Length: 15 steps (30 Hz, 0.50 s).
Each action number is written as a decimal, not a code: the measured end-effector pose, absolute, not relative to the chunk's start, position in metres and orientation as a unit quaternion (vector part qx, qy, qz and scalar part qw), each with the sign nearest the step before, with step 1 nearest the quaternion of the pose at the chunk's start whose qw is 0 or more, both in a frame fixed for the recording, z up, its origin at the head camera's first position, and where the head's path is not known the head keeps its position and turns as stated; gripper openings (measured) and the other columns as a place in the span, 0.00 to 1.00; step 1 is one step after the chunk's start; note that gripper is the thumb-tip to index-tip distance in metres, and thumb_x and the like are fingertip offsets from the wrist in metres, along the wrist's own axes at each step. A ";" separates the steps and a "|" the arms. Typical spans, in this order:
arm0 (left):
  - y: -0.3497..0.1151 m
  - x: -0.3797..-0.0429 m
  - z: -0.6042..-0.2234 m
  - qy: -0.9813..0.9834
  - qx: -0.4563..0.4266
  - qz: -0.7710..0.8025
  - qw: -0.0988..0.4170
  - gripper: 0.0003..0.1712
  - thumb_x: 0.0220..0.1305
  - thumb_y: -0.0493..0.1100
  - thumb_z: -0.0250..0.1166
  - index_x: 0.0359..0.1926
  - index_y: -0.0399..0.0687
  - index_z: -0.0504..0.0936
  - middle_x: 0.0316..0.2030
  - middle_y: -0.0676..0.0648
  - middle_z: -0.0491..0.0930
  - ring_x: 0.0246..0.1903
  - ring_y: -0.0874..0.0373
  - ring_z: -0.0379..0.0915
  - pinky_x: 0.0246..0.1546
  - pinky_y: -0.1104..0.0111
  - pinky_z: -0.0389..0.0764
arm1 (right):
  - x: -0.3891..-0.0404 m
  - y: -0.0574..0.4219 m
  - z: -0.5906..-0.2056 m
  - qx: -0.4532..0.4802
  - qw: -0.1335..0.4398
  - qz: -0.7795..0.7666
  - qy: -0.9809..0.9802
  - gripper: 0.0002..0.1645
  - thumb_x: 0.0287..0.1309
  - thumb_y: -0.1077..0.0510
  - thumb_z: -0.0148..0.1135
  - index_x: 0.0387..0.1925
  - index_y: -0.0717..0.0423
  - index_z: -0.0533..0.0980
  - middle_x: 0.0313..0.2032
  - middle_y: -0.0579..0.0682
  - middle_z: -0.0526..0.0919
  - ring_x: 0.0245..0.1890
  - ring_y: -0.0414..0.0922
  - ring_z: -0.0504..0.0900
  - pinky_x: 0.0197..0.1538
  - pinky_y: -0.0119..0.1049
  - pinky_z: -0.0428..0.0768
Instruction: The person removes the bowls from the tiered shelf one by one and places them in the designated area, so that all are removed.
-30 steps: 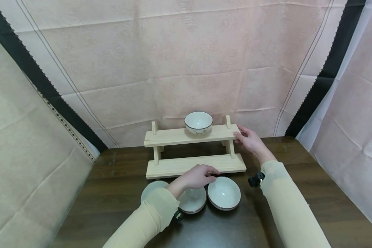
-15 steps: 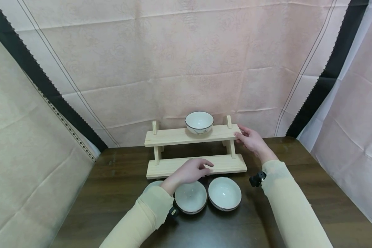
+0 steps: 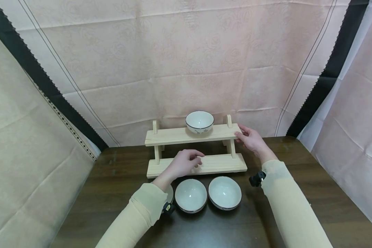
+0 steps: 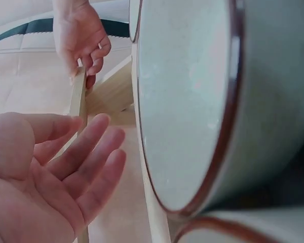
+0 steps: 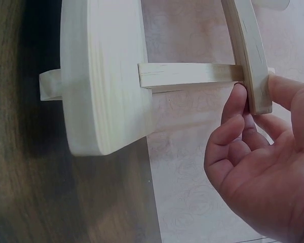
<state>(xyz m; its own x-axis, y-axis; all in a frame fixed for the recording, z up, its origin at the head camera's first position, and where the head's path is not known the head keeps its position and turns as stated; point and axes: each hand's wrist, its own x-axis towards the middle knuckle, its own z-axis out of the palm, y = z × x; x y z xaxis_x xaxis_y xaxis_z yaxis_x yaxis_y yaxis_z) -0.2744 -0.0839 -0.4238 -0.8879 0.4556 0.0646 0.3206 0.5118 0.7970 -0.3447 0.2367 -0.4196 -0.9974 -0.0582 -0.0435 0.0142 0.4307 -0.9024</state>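
A two-tier wooden shelf (image 3: 170, 137) stands on the table, with a white dark-rimmed bowl (image 3: 199, 121) on its upper board. My right hand (image 3: 250, 140) pinches that board's right end; in the right wrist view the thumb lies on one face and curled fingers (image 5: 233, 134) on the other. Over the lower board (image 3: 223, 164) hovers my left hand (image 3: 182, 163), holding nothing, fingers relaxed. In front of the shelf sit a middle bowl (image 3: 190, 195), a right bowl (image 3: 224, 193) and a left bowl (image 3: 170, 195), mostly hidden by my left wrist.
Dark wooden table (image 3: 117, 193) lies under everything. Pale patterned cloth (image 3: 186, 69) hangs behind the shelf and along both sides, with black strips (image 3: 325, 75) at the corners. In the left wrist view a bowl (image 4: 187, 101) looms close beside the hand.
My left hand has moved left and away from me, from above the front bowls to over the lower board, uncovering the middle bowl. The right hand keeps its grip on the shelf end.
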 end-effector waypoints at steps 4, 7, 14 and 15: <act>-0.088 -0.277 -0.420 0.863 0.205 0.461 0.041 0.15 0.81 0.39 0.59 0.60 0.44 0.87 0.42 0.47 0.89 0.43 0.50 0.85 0.40 0.63 0.83 | -0.346 0.236 -0.420 -0.016 0.030 -0.535 0.844 0.42 0.83 0.45 0.54 0.87 0.49 0.51 0.70 0.65 0.73 0.62 0.58 0.78 0.51 0.42 0.76; -0.091 -0.280 -0.416 0.857 0.191 0.479 0.011 0.15 0.81 0.39 0.59 0.59 0.45 0.87 0.42 0.45 0.89 0.44 0.49 0.86 0.40 0.63 0.83 | -0.347 0.236 -0.421 -0.016 0.029 -0.536 0.844 0.42 0.83 0.46 0.54 0.87 0.49 0.51 0.70 0.65 0.74 0.62 0.59 0.79 0.48 0.38 0.75; -0.098 -0.287 -0.404 0.840 0.160 0.517 -0.040 0.15 0.81 0.39 0.59 0.60 0.42 0.86 0.42 0.44 0.88 0.41 0.51 0.87 0.41 0.62 0.85 | -0.349 0.238 -0.423 -0.023 0.025 -0.541 0.840 0.40 0.83 0.47 0.54 0.86 0.51 0.53 0.68 0.66 0.75 0.61 0.60 0.79 0.44 0.35 0.75; -0.099 -0.288 -0.403 0.838 0.155 0.520 -0.046 0.15 0.81 0.39 0.59 0.60 0.42 0.86 0.42 0.44 0.88 0.40 0.52 0.87 0.40 0.63 0.85 | -0.349 0.238 -0.424 -0.025 0.023 -0.543 0.839 0.40 0.83 0.48 0.54 0.86 0.52 0.53 0.67 0.66 0.75 0.61 0.61 0.79 0.43 0.35 0.75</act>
<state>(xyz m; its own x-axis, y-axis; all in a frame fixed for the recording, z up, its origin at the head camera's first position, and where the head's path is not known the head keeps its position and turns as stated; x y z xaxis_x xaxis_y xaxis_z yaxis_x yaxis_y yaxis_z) -0.2883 -0.0991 -0.4031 -0.9477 0.2126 0.2381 0.3077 0.4100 0.8586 -0.3489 0.2384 -0.4235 -0.9976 -0.0675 -0.0121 -0.0167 0.4094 -0.9122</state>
